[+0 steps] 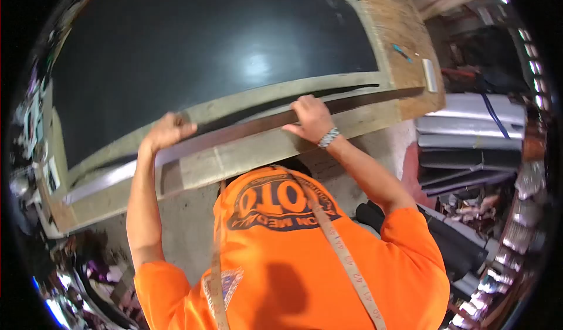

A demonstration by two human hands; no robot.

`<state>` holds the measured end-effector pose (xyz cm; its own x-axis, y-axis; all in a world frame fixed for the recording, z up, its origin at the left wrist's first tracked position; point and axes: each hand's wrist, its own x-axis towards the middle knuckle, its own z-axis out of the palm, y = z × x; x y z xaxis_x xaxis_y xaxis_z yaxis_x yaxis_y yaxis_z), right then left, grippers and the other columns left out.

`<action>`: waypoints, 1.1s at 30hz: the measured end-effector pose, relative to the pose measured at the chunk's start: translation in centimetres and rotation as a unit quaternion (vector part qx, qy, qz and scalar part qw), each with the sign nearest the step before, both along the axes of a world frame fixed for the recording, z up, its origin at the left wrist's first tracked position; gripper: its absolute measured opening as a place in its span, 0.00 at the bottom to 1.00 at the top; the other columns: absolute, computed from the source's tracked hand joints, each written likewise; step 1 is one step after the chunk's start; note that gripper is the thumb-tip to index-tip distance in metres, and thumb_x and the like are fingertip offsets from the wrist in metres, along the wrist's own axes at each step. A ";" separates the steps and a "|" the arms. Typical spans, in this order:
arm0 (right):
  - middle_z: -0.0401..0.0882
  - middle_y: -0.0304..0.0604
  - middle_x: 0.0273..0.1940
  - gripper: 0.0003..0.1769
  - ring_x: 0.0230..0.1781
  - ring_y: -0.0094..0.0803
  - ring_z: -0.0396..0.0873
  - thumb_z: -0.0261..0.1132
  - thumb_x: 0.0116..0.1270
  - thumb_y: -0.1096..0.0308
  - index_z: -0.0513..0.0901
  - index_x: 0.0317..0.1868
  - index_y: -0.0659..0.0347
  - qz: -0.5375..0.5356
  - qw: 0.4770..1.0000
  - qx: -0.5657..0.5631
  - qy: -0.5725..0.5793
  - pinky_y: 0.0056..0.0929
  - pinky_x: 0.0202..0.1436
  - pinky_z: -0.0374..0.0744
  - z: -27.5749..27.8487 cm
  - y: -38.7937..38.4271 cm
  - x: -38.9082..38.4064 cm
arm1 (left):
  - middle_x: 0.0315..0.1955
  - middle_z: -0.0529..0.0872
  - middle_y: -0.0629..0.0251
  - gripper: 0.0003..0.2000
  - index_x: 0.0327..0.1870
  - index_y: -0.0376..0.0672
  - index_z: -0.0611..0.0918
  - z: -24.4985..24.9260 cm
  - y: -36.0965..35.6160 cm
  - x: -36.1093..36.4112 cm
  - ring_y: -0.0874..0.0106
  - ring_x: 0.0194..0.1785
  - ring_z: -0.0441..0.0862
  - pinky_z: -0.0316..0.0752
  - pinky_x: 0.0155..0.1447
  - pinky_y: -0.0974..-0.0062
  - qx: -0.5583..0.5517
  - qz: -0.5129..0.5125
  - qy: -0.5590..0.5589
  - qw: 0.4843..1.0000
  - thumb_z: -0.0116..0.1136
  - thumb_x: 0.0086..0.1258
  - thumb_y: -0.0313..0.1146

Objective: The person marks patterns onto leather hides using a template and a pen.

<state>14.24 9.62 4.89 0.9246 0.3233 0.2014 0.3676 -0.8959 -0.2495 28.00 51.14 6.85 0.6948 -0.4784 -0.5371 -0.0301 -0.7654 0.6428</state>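
The left hand (167, 132) and right hand (311, 118) are pressing a long straightedge (234, 133) beside the black sheet (205, 48), fingers curled over it, apparently gripping.

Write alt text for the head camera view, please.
A person in an orange shirt rests the left hand and right hand on a long straightedge lying beside a black sheet on a wooden table. A measuring tape hangs round their neck.
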 end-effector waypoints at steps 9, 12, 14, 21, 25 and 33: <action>0.80 0.54 0.51 0.25 0.52 0.54 0.78 0.71 0.69 0.54 0.82 0.56 0.65 0.024 0.999 0.045 0.009 0.48 0.57 0.79 -1.5 -0.2 0.5 | 0.16 0.74 0.65 0.23 0.24 0.35 0.83 12.7 3.3 1.4 0.73 0.25 0.69 0.66 0.33 0.63 0.041 0.088 -0.136 0.986 0.65 0.73 0.48; 0.79 0.54 0.49 0.22 0.51 0.55 0.77 0.72 0.69 0.58 0.81 0.56 0.64 0.054 0.997 0.063 0.006 0.48 0.55 0.79 -1.4 -0.6 0.5 | 0.23 0.83 0.52 0.21 0.31 0.36 0.86 14.5 2.3 -1.7 0.60 0.30 0.81 0.75 0.40 0.58 0.052 0.063 -0.179 0.980 0.63 0.75 0.49; 0.79 0.55 0.50 0.23 0.51 0.56 0.77 0.71 0.70 0.61 0.80 0.59 0.64 0.062 0.996 0.055 0.037 0.49 0.56 0.78 -1.4 -0.8 0.4 | 0.26 0.84 0.48 0.21 0.34 0.36 0.85 14.6 1.1 -5.2 0.55 0.31 0.83 0.75 0.40 0.55 0.038 0.069 -0.224 0.971 0.62 0.76 0.49; 0.86 0.58 0.52 0.20 0.58 0.58 0.82 0.73 0.68 0.63 0.84 0.53 0.69 0.184 0.963 0.149 0.132 0.49 0.67 0.78 3.9 -0.4 -2.3 | 0.25 0.84 0.46 0.19 0.34 0.39 0.82 16.6 -2.7 -17.4 0.43 0.36 0.84 0.76 0.42 0.49 0.078 0.210 -0.301 0.927 0.63 0.74 0.49; 0.86 0.55 0.60 0.26 0.63 0.41 0.83 0.74 0.68 0.66 0.81 0.63 0.68 0.187 0.720 0.331 0.581 0.37 0.66 0.80 4.2 2.7 -3.8 | 0.19 0.80 0.51 0.18 0.30 0.40 0.81 19.5 -4.7 -27.0 0.48 0.26 0.80 0.72 0.32 0.56 -0.026 0.284 -0.319 0.904 0.66 0.73 0.46; 0.75 0.60 0.71 0.42 0.60 0.51 0.84 0.49 0.82 0.37 0.56 0.83 0.57 0.310 0.497 0.468 0.662 0.47 0.59 0.86 12.2 19.5 -9.6 | 0.20 0.81 0.55 0.16 0.33 0.38 0.84 15.8 -1.0 -42.8 0.67 0.22 0.78 0.70 0.30 0.64 -0.149 0.520 -0.261 0.800 0.68 0.72 0.43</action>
